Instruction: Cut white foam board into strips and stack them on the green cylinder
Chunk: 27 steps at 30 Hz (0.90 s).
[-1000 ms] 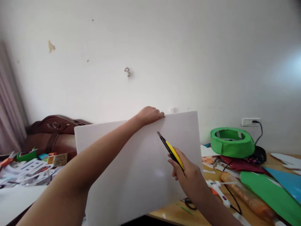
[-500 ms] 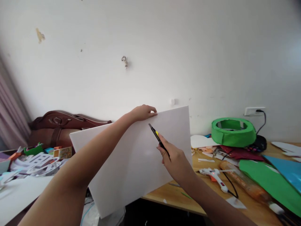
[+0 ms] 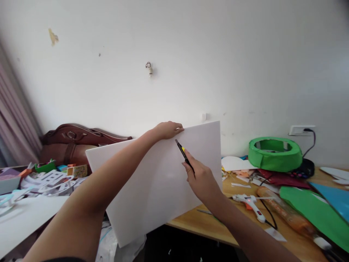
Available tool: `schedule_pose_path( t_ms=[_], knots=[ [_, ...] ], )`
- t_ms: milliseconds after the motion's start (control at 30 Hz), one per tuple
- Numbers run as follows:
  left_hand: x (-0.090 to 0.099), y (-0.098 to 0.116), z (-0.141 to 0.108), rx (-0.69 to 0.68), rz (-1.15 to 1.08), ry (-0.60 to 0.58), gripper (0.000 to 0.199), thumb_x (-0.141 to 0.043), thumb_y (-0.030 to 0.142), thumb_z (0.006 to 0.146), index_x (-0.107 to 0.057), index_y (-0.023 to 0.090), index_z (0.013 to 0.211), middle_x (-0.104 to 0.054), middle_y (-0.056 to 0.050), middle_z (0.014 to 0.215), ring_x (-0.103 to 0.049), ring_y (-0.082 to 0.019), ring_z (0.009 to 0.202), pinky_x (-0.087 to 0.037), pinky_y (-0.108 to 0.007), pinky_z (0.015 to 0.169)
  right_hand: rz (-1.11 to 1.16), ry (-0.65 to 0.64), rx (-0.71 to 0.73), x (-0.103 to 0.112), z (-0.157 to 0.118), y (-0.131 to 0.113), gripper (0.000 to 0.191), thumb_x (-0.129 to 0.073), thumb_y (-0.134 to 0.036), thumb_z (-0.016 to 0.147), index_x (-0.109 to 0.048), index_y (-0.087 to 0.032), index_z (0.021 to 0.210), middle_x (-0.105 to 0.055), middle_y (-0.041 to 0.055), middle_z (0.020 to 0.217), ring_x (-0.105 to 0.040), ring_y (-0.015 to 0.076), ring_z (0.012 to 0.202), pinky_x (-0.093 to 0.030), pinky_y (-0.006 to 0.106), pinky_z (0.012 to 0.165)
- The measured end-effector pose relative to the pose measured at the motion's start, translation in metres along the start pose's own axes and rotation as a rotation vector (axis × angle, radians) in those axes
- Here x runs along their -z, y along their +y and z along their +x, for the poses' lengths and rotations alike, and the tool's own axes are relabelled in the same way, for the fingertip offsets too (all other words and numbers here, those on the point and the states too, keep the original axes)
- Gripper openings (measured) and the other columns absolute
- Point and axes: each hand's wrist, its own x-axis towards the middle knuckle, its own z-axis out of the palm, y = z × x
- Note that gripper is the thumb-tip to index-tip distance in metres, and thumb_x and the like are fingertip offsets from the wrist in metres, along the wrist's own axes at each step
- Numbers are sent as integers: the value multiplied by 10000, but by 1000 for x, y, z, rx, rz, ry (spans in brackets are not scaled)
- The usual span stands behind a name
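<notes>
A large white board stands tilted in front of me, its lower right part over the wooden table. My left hand grips the board's top edge, fingers bent over it. In my right hand is a black and yellow utility knife, its blade pointing up and left. The blade tip is just below my left hand, in front of the board's face; whether it touches the board I cannot tell.
On the wooden table at right lie a white glue gun, a bottle, green sheet, blue sheet and green ring. White cut pieces pile up at left, near a brown headboard.
The view has shifted slightly, so the surroundings appear a little further right. My right hand and the knife have moved slightly up, closer to my left hand. Both hands keep their hold.
</notes>
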Motion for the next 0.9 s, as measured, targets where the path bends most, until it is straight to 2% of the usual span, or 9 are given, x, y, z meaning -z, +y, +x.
schedule_pose_path(
  t_ms=[100, 233, 467, 700, 900],
  knots=[
    [-1, 2, 0, 18, 41, 31, 487, -273, 539, 984, -657, 245, 1040, -706, -76, 1049, -647, -245, 907, -474, -341, 773, -2, 6, 16, 1, 0, 3, 506, -379, -332, 1012, -442, -119, 1467, -704, 121, 1049, -633, 167, 665, -520, 336, 772],
    [-1, 3, 0, 7, 45, 50, 475, -280, 539, 981, -649, 242, 950, -702, -64, 955, -640, -227, 838, -459, -321, 736, 3, 14, 13, 2, 0, 3, 498, -383, -347, 1007, -462, -147, 1456, -712, 116, 1041, -639, 163, 663, -531, 324, 747],
    [-2, 3, 2, 0, 33, 61, 472, -283, 557, 970, -648, 259, 988, -697, -62, 958, -630, -227, 814, -436, -311, 701, -1, -1, -8, 5, 2, -3, 501, -369, -354, 1005, -468, -152, 1453, -717, 106, 982, -654, 172, 665, -540, 309, 688],
    [1, 5, -1, 10, 33, 67, 475, -294, 554, 973, -667, 260, 991, -709, -62, 952, -634, -224, 827, -436, -304, 706, -2, 7, 5, 3, 2, 0, 492, -386, -331, 1000, -467, -162, 1454, -704, 125, 1122, -664, 176, 714, -541, 324, 738],
    [2, 6, -2, 4, 32, 77, 468, -305, 549, 973, -669, 255, 971, -706, -65, 928, -633, -222, 783, -425, -307, 672, -12, -20, -25, 9, 6, -2, 499, -401, -321, 989, -476, -136, 1447, -725, 123, 1078, -689, 202, 773, -543, 339, 763]
  ],
)
